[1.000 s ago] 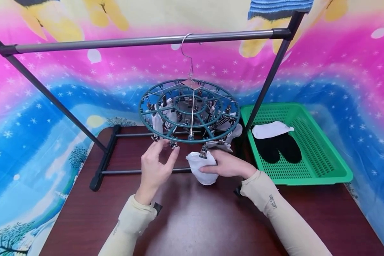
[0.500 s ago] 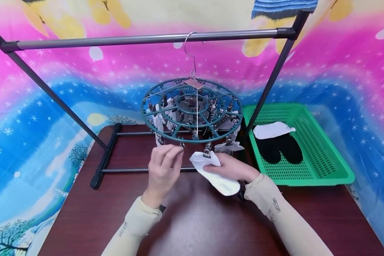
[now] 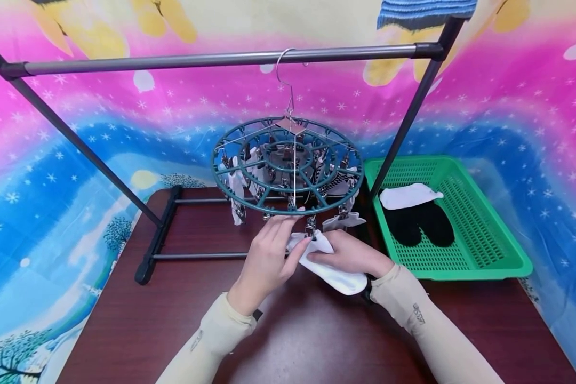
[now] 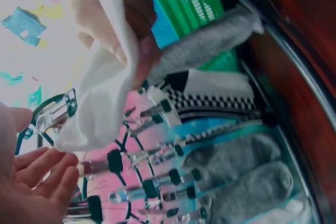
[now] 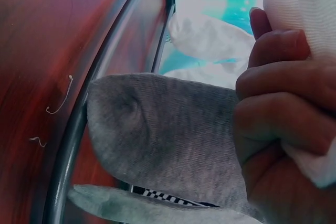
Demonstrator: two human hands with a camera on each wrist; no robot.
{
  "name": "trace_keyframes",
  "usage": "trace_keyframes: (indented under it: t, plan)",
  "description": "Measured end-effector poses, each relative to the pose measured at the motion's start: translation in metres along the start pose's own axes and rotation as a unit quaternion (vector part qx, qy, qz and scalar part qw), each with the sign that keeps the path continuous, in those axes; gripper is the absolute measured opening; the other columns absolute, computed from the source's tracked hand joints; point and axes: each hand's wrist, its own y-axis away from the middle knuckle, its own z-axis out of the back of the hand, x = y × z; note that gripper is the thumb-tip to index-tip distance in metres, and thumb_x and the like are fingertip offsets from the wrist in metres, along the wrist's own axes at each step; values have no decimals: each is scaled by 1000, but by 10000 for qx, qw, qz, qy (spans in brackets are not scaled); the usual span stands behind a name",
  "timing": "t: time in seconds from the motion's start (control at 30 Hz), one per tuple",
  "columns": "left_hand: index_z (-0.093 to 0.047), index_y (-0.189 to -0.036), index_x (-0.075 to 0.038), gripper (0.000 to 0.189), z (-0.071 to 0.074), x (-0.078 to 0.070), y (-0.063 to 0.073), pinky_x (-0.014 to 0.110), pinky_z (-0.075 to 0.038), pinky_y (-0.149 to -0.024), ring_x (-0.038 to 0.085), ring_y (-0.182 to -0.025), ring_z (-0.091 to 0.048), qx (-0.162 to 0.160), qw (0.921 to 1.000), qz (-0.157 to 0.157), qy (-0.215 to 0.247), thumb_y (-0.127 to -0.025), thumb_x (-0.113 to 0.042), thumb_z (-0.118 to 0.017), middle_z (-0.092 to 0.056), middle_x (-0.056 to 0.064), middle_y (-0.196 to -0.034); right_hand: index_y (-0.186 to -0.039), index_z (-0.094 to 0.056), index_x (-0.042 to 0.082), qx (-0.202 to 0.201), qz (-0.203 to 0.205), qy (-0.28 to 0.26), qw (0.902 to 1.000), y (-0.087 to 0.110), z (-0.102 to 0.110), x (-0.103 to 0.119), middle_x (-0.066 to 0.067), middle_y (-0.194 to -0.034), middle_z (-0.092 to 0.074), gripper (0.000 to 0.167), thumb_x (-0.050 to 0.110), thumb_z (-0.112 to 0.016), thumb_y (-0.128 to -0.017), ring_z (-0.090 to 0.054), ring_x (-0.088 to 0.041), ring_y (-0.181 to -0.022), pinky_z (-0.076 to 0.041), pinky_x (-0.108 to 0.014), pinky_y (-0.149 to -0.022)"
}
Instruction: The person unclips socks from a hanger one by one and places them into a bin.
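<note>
My right hand (image 3: 352,253) grips a white sock (image 3: 338,274) below the near rim of a round green clip hanger (image 3: 264,205); its curled fingers (image 5: 283,98) show in the right wrist view. A metal clip (image 3: 310,226) hangs at the sock's upper edge; whether it clamps the fabric I cannot tell. My left hand (image 3: 269,258) is beside that clip, thumb and fingers apart around it. In the left wrist view the left fingertips (image 4: 65,161) reach the sock's edge, near the clip. Grey socks (image 4: 236,182) and a checkered sock (image 4: 215,93) hang from other clips.
The hanger hooks over the bar (image 3: 173,61) of a dark rack standing on a brown table (image 3: 288,341). At the right, a green basket (image 3: 489,269) holds a white sock (image 3: 410,196) and black fabric (image 3: 420,224). A patterned cloth (image 3: 77,122) surrounds the table.
My left hand has moved right, from a neighbouring clip to the one at the white sock, and its fingers have spread. The right hand keeps its grip; the sock's lower end has swung right.
</note>
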Motion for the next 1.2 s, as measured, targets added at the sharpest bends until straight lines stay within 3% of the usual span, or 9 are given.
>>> trace_keyframes:
  t: [0.2, 0.53, 0.73, 1.2]
  plan:
    - [-65, -135, -4, 42, -3, 1, -7, 40, -55, -103, 23, -118, -65, 349, 9981, 377, 346, -99, -25, -71, -72, 9, -130, -121, -70, 9, 76, 9, 26, 10000, 1, 1, 4, 0, -98, -75, 31, 30, -71, -99, -69, -5, -74, -58, -24, -71]
    - [-77, -120, -6, 30, -3, 2, -12, 34, -61, -77, 24, -104, -70, 388, 9884, 1111, 962, -95, -23, -77, -78, 9, -113, -118, -70, 6, 187, -13, 90, 9998, 0, 2, 9, 1, -91, -73, 30, 29, -71, -99, -66, -5, -70, -56, -24, -69]
    - [-78, -118, -6, 30, -4, 4, -12, 32, -59, -69, 22, -95, -70, 446, 9856, 1238, 1065, -93, -23, -78, -79, 10, -109, -122, -70, 7, 168, 75, 104, 9998, 0, 2, 5, 1, -96, -74, 33, 30, -71, -99, -66, -4, -72, -56, -24, -71]
    - [-79, -118, -9, 30, -3, 10, -11, 34, -60, -80, 20, -107, -71, 447, 9762, 1380, 1612, -90, -20, -82, -80, 5, -108, -123, -69, 8, 158, 120, 133, 9997, 2, 4, 2, 0, -100, -74, 32, 31, -70, -100, -67, -4, -75, -56, -24, -72]
